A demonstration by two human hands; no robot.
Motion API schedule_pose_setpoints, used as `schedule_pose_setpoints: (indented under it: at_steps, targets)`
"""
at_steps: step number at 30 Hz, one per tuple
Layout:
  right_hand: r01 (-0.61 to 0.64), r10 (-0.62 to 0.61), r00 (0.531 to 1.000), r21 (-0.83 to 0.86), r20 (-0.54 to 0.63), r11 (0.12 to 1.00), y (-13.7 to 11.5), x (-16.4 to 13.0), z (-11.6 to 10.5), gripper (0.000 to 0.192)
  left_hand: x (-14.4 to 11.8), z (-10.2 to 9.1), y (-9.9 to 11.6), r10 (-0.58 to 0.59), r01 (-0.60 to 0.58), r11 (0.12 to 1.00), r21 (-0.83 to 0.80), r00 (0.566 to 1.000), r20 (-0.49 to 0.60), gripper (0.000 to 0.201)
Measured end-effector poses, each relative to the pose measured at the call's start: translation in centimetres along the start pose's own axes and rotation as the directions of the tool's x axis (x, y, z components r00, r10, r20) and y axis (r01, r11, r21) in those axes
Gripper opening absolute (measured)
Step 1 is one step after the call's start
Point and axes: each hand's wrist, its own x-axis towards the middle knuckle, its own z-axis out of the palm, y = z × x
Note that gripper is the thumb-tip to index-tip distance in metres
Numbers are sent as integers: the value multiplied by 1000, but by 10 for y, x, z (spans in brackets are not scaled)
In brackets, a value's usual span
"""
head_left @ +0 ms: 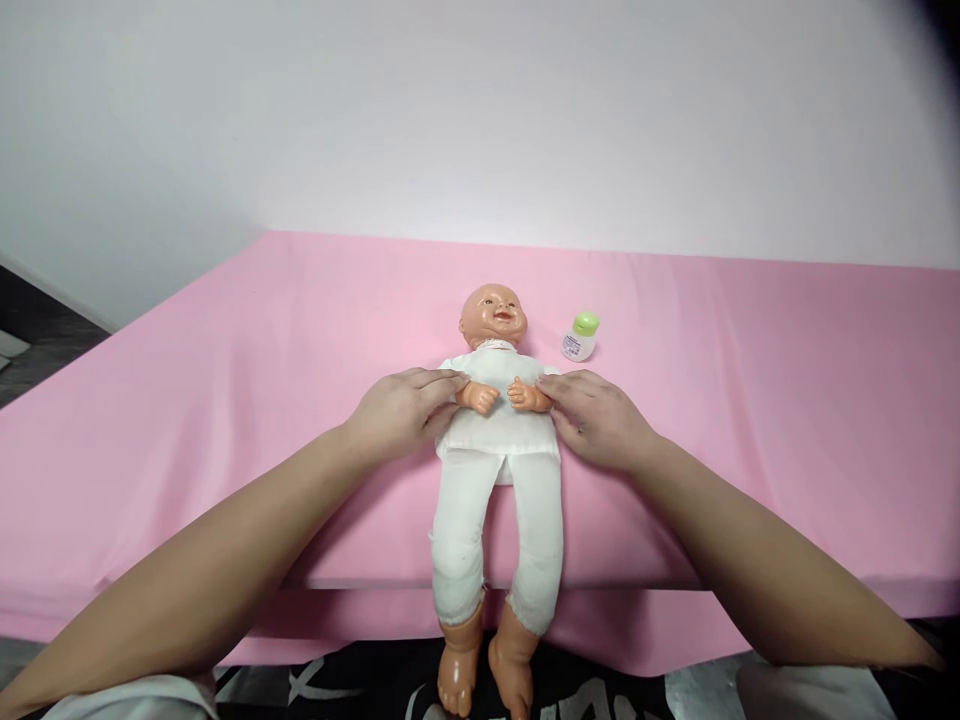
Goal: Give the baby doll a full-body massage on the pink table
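doll (pixel 499 440): orange-tan head (pixel 489 315), doll's hands (pixel 480 398), feet (pixel 459 670) | shirt (pixel 499 425), trousers (pixel 459 530): plain white | bottle (pixel 578 346): whitish body, lime-green cap (pixel 586 323) (the brightest tone here), dark-blue print | cloth (pixel 337 320): pink, unpatterned | wall (pixel 480 120): pale grey | sleeves (pixel 142 697): light grey | lap garment (pixel 375 665): black, white markings

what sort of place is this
Possibly a baby-care practice room, though little of it shows: a doll lies face up on a pink cloth, with a small bottle near its head.

Head view, facing forward and down, near doll (pixel 498 432); dark right corner, perhaps obstructed.
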Motion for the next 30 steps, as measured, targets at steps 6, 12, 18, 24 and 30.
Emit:
schedule_pose_setpoints:
  at_steps: [6, 12, 18, 24, 30]
  targets:
    - [-196, 202, 979, 123, -37, 973, 1, 3, -1, 37, -1, -3, -5, -299, 284, 926, -249, 954, -26, 39]
    - [-484, 755, 648, 710, -103, 512, 51, -4, -2, 59, 2, -2, -40, -751, 500, 341, -796, 654, 90, 34]
    - [-568, 921, 341, 822, 189, 41, 89, -8, -1, 26, 1, 8, -73, -869, 487, -61, -871, 404, 287, 23]
    - [-515, 897, 428, 846, 113, 139, 82, -6, 0, 34, -2, 13, -77, -871, 463, -43, -885, 416, 260, 20]
    - [-411, 797, 602, 840, -42, 355, 64, -5, -2, 58, 6, 7, -59, -879, 447, 67, -892, 450, 160, 26]
